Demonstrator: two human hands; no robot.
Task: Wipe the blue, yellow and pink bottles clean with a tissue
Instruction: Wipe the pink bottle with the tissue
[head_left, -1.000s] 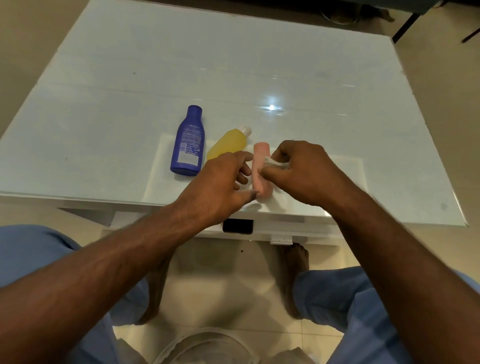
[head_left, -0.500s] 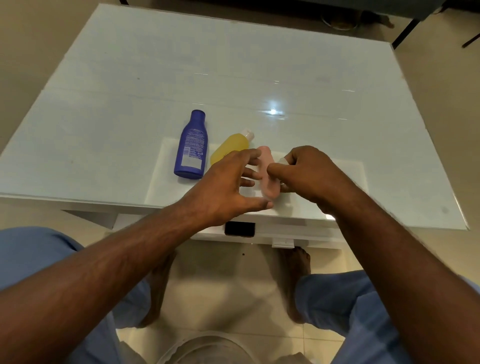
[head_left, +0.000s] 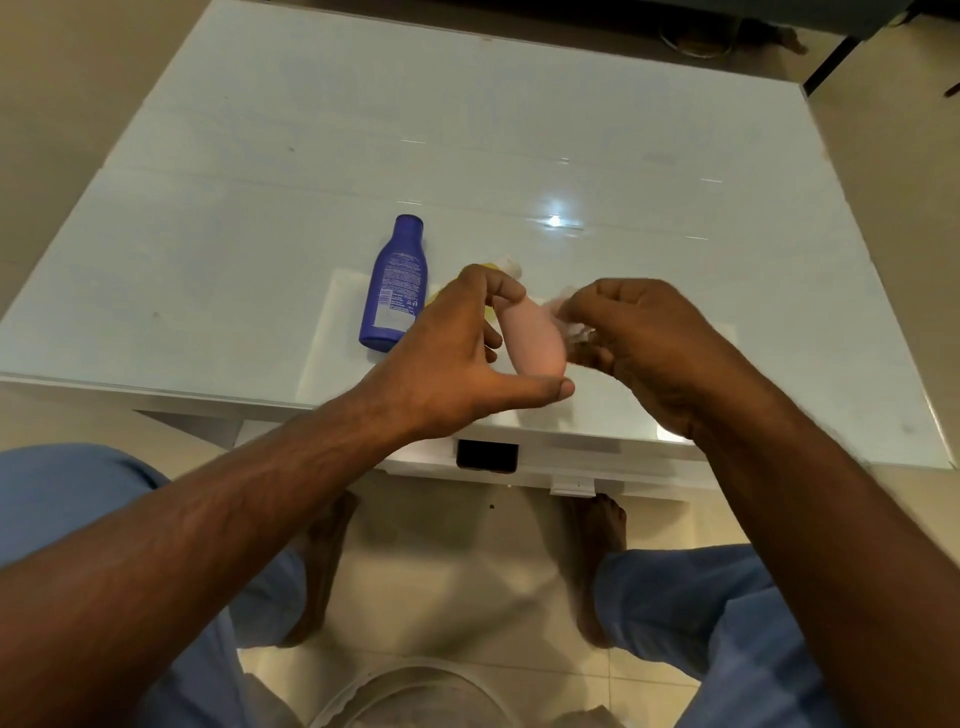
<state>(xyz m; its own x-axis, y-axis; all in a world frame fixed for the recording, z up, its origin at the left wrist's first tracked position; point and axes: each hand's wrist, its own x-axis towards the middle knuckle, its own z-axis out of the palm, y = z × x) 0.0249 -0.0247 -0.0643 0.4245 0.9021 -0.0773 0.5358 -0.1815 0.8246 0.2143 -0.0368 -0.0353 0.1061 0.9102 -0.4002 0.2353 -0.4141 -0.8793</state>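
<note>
My left hand (head_left: 457, 353) holds the pink bottle (head_left: 532, 340) lengthwise, forefinger on its far end and thumb under its base, lifted a little above the table. Against the bottle's right side, my right hand (head_left: 644, 343) pinches a small white tissue (head_left: 569, 325), blurred by motion. The blue bottle (head_left: 393, 283) lies on its side to the left, cap pointing away. The yellow bottle (head_left: 498, 270) lies between them, mostly hidden behind my left hand; only its white cap and a yellow sliver show.
The white glass-topped table (head_left: 208, 249) stretches far beyond the bottles; its front edge runs just below my hands. A dark slot (head_left: 487, 454) sits in the front rail. A pale round bin rim (head_left: 415, 686) stands on the floor between my knees.
My left hand has raised the pink bottle off the table and tilted it. My right hand has slid the tissue along the bottle's right side. The blue and yellow bottles stayed put.
</note>
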